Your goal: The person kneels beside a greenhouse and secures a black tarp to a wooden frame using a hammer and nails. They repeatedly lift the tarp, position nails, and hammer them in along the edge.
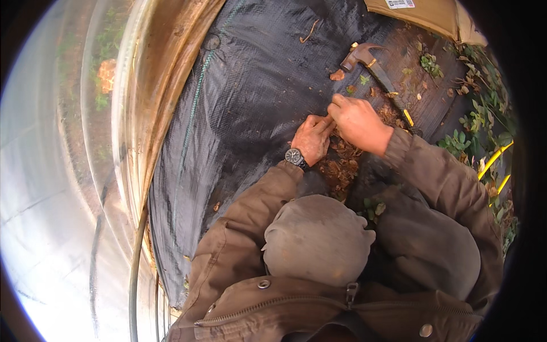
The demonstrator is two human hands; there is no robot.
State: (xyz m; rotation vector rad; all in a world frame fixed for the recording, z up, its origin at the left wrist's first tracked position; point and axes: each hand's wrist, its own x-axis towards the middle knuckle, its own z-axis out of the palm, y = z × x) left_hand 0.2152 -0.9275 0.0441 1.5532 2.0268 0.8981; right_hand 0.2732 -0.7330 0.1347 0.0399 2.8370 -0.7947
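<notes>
Low on the ground before me, my left hand (312, 137), with a dark wristwatch (294, 156) at its wrist, lies against the black woven ground cover (265, 77). My right hand (354, 122) meets it from the right, its fingers bent and closed together beside the left fingertips. Whether something small is pinched between the hands is hidden by the fingers. Beyond the right hand a claw hammer (378, 70) with a rusty head and dark handle lies on the ground cover. Dry brown leaves (342, 166) fill a strip just below both hands.
Translucent plastic sheeting (141, 98) hangs along the left, with a thin pole (137, 265) near it. A cardboard box (419, 17) stands at the top right. Leafy plants (478, 119) and bent yellow strips (495, 160) line the right edge. My bent knees are close below the hands.
</notes>
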